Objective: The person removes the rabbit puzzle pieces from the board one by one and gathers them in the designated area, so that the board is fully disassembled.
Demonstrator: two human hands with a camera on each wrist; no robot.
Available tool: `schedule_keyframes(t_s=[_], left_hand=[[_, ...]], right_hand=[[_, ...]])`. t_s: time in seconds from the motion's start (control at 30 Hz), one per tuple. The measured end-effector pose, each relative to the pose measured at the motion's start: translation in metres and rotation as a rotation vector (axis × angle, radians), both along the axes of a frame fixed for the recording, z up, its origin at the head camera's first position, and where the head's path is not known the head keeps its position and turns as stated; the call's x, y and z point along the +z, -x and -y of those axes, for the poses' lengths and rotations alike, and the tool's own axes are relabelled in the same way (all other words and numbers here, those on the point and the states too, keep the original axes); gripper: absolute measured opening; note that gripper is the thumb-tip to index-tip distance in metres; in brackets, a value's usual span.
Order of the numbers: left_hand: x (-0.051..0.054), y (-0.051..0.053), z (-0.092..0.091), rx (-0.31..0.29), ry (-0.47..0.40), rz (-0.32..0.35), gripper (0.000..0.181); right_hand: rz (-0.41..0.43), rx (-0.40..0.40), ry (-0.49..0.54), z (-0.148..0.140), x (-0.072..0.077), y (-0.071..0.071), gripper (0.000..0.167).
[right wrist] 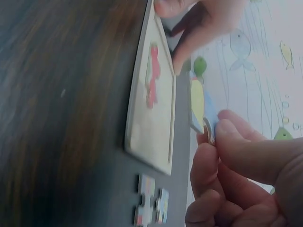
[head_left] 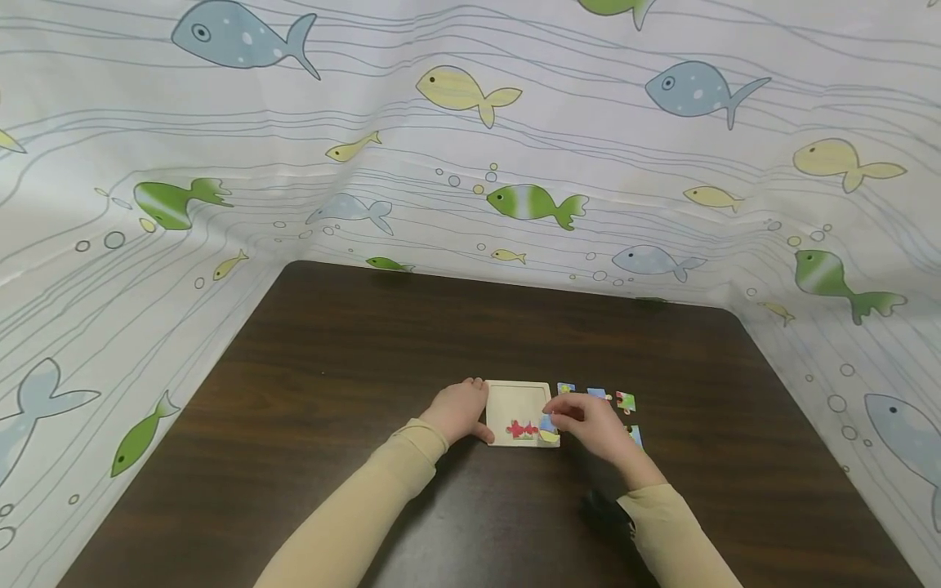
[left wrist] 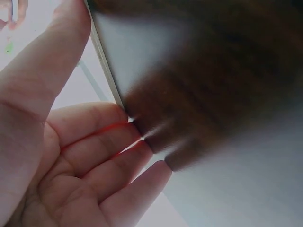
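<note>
A small square wooden puzzle tray (head_left: 510, 398) lies on the table. Along its left edge rests my left hand (head_left: 457, 411), its fingers fairly straight and touching the side, thumb by the near corner. Joined red-patterned puzzle pieces (head_left: 521, 429) lie inside the tray at the near side. My right hand (head_left: 594, 426) pinches a blue-and-yellow puzzle piece (right wrist: 197, 105) between thumb and fingers. In the right wrist view that piece is raised and tilted, apart from the tray. Part of it is hidden behind the fingertips.
Several loose puzzle pieces (head_left: 626, 401) lie to the right of the tray, some partly hidden by my right hand. A dark blurred object (head_left: 606, 508) shows below my right wrist. The brown table (head_left: 353, 351) is bordered by a fish-patterned curtain (head_left: 426, 163).
</note>
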State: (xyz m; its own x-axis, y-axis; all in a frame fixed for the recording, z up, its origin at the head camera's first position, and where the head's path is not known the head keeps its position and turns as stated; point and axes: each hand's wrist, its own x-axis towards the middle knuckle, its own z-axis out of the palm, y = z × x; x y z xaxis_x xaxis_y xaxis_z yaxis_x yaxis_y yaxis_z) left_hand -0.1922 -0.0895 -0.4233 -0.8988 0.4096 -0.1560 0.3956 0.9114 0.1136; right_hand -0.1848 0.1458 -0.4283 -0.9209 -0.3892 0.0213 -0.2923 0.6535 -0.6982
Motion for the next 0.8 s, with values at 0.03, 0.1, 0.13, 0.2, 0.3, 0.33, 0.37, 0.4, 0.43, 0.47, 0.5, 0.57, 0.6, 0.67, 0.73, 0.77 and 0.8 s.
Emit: schedule_keyframes(t_s=[0.03, 0.1, 0.13, 0.2, 0.3, 0.33, 0.37, 0.4, 0.43, 0.47, 0.5, 0.57, 0.6, 0.67, 0.73, 0.77, 0.8], left_hand=[[0.000, 0.000, 0.000, 0.000, 0.003, 0.000, 0.092], [-0.001, 0.002, 0.000, -0.001, 0.004, 0.000, 0.092], [-0.002, 0.003, 0.000, -0.001, 0.003, 0.001, 0.093], [-0.005, 0.006, 0.000, 0.002, -0.001, -0.003, 0.093], [-0.019, 0.013, 0.001, -0.008, -0.010, -0.024, 0.095], [-0.020, 0.014, 0.000, -0.007, -0.009, -0.019, 0.095], [-0.021, 0.014, 0.000, -0.006, -0.008, -0.016, 0.095], [-0.020, 0.014, 0.000, -0.005, -0.008, -0.010, 0.095], [-0.019, 0.013, 0.000, -0.005, -0.009, -0.005, 0.095], [-0.018, 0.012, 0.000, -0.008, -0.010, -0.005, 0.095], [-0.007, 0.007, -0.001, 0.004, -0.001, 0.018, 0.092], [-0.004, 0.004, 0.000, -0.001, -0.002, 0.009, 0.091], [-0.002, 0.003, 0.000, -0.004, -0.001, 0.005, 0.091], [0.000, 0.001, 0.000, -0.009, 0.008, -0.003, 0.091], [0.001, -0.001, 0.000, -0.012, 0.014, -0.008, 0.092], [0.001, -0.001, 0.000, -0.013, 0.013, -0.009, 0.092], [0.001, -0.001, 0.000, -0.014, 0.013, -0.008, 0.092]], right_hand=[[0.005, -0.017, -0.003, -0.002, 0.000, 0.000, 0.014], [0.008, -0.045, -0.013, -0.005, 0.000, 0.000, 0.016], [0.008, -0.050, -0.021, -0.006, 0.000, 0.000, 0.015], [0.016, -0.066, -0.030, -0.009, 0.000, -0.001, 0.013], [0.026, -0.069, -0.034, -0.013, -0.001, -0.002, 0.010], [0.035, -0.070, -0.037, -0.015, -0.002, -0.003, 0.010], [0.048, -0.075, -0.039, -0.016, -0.002, -0.004, 0.010], [0.056, -0.075, -0.044, -0.018, -0.003, -0.004, 0.010], [0.062, -0.072, -0.048, -0.020, -0.004, -0.005, 0.010], [0.068, -0.070, -0.055, -0.022, -0.004, -0.006, 0.010], [0.072, -0.068, -0.064, -0.024, -0.005, -0.006, 0.010], [0.087, -0.072, -0.069, -0.027, -0.007, -0.008, 0.010], [0.093, -0.077, -0.070, -0.028, -0.007, -0.008, 0.010], [0.103, -0.095, -0.077, -0.030, -0.008, -0.009, 0.009], [0.113, -0.118, -0.089, -0.031, -0.009, -0.010, 0.009], [0.117, -0.131, -0.099, -0.031, -0.010, -0.010, 0.009], [0.118, -0.145, -0.107, -0.031, -0.010, -0.011, 0.008]])
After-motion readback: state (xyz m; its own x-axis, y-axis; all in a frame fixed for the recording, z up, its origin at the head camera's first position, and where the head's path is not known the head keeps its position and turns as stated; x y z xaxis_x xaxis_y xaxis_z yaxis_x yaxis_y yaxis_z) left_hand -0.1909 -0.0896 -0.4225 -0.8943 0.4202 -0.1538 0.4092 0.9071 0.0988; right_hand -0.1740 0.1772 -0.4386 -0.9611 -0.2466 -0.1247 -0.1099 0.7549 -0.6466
